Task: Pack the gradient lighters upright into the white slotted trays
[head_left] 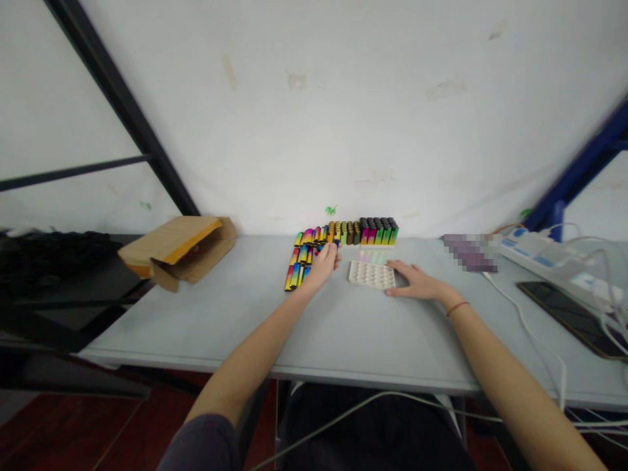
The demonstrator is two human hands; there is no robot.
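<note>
Several rows of multicoloured disposable lighters [343, 237] lie on a grey table [206, 320], some standing in a rack at the back. My left hand [321, 267] is bunched over the lighters, its fingertips at the row ends; I cannot tell whether it grips one. Just right of them lies a white dimpled tray [371, 275]. My right hand [415, 280] rests flat on the table, fingers apart, its fingertips at the tray's right edge and holding nothing.
A torn cardboard mailer [179, 252] lies on the table's left end. To the right are a blurred purple object [471, 254], a white power strip [540, 258], white cables and a dark phone [569, 317]. Black metal frame bars [122, 104] rise at the left.
</note>
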